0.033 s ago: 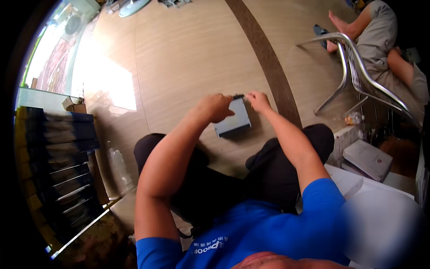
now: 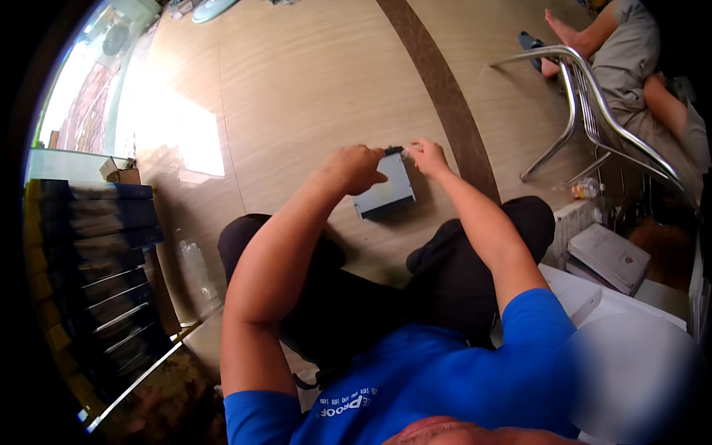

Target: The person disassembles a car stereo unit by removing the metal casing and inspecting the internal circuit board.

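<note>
A flat grey metal box [image 2: 384, 185], with the look of a computer drive, rests on or just above the tiled floor in front of me. At its far end sits a small black part [image 2: 394, 150], perhaps a connector. My left hand [image 2: 357, 170] is closed at the box's far left corner; its fingertips reach the black part, and what they grip is partly hidden. On the other side, my right hand [image 2: 429, 158] pinches at the far right corner, beside a small pale piece too fine to name. Both forearms stretch forward over my bent knees.
A stack of dark blue boxes [image 2: 96, 245] stands at the left, with clear plastic bottles [image 2: 194, 267] beside it. To the right are a metal-framed chair [image 2: 571, 96], a seated person's legs [image 2: 627, 52], a bottle [image 2: 586, 188] and a white box [image 2: 610, 256].
The whole view has shifted slightly, so the floor and box appear a little higher. Between my hands, the black part shows more plainly. Both hands keep their places at the box.
</note>
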A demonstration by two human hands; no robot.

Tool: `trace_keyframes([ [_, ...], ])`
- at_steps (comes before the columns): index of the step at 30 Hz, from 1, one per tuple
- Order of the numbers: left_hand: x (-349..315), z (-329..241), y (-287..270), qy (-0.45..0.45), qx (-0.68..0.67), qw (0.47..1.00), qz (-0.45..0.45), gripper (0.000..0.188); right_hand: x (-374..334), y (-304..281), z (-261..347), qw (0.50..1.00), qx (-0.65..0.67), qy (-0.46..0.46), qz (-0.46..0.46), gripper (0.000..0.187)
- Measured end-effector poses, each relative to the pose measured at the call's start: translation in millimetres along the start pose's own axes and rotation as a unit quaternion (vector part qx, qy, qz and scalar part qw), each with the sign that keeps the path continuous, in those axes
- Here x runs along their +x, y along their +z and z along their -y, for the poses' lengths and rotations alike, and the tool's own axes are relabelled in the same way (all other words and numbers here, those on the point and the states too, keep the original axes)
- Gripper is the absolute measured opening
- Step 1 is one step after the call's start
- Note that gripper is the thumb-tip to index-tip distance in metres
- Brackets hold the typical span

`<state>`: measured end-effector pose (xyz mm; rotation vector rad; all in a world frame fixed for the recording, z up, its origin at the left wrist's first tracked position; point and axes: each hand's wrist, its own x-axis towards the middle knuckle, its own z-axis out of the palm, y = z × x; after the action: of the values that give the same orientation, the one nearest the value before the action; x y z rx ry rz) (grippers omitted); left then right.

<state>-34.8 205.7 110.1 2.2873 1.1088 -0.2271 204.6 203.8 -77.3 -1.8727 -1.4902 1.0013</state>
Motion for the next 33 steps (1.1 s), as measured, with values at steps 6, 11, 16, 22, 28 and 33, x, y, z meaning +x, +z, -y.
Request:
trace_keyframes([
  [6, 3.7, 9.7, 13.1, -0.010, 0.026, 1.000, -0.006, 0.039, -0.5, 1.5, 6.3, 0.998, 0.008, 0.057, 0.038, 0.022],
  [11, 6.7, -0.7, 8.5, -0.011, 0.032, 0.999, 0.025, 0.042, 0.3, 4.2, -13.0, 0.996, 0.005, -0.089, -0.013, 0.022],
  [16, 1.6, -3.3, 5.4, -0.030, 0.032, 0.997, 0.056, 0.047, -4.8, 6.2, -2.5, 0.996, -0.033, -0.077, 0.021, 0.020],
  [22, -1.1, 2.7, 5.3, -0.043, 0.036, 0.996, 0.065, 0.047, -4.5, 4.5, 19.7, 0.992, 0.009, 0.095, 0.083, 0.023],
  [28, 9.1, -5.3, 5.9, -0.025, 0.031, 0.998, 0.057, 0.047, 0.0, 4.6, -11.8, 0.997, 0.030, -0.062, 0.024, 0.023],
  [33, 3.7, 0.8, 11.4, -0.027, 0.022, 0.999, 0.032, 0.044, -4.8, 8.6, -0.2, 0.998, 0.030, 0.022, 0.057, 0.022],
])
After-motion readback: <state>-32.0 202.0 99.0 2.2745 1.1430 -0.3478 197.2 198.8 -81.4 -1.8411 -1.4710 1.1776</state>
